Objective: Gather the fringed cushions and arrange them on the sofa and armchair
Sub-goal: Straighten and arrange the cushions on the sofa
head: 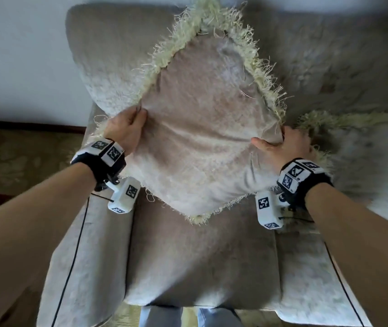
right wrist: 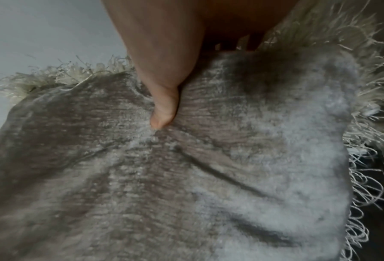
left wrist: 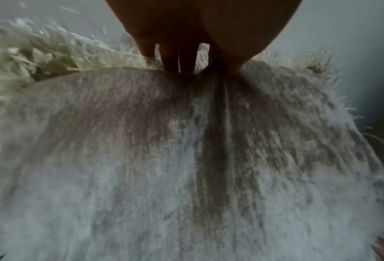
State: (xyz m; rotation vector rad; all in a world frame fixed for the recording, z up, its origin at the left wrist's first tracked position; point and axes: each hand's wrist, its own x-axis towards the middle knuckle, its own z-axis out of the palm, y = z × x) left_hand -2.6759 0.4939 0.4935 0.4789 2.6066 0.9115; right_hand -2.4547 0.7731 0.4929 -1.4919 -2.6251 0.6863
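Note:
A beige velvet cushion (head: 202, 138) with a cream fringe stands on one corner like a diamond on the sofa seat (head: 200, 260), leaning on the back cushion (head: 117, 57). My left hand (head: 127, 128) pinches its left corner, thumb in front and fingers behind; the left wrist view shows those fingers (left wrist: 177, 58) at the cushion (left wrist: 186, 159) edge. On the opposite corner, my right hand (head: 280, 145) grips the cushion, its thumb (right wrist: 162, 106) pressing into the fabric (right wrist: 186, 176). A second fringed cushion (head: 365, 156) lies on the sofa to the right.
The sofa's left armrest (head: 77, 267) runs along the seat. A patterned carpet (head: 18, 161) covers the floor at the left below a pale wall (head: 18, 55). Cables hang from both wrist cameras. A person's legs (head: 188, 317) show at the seat's front edge.

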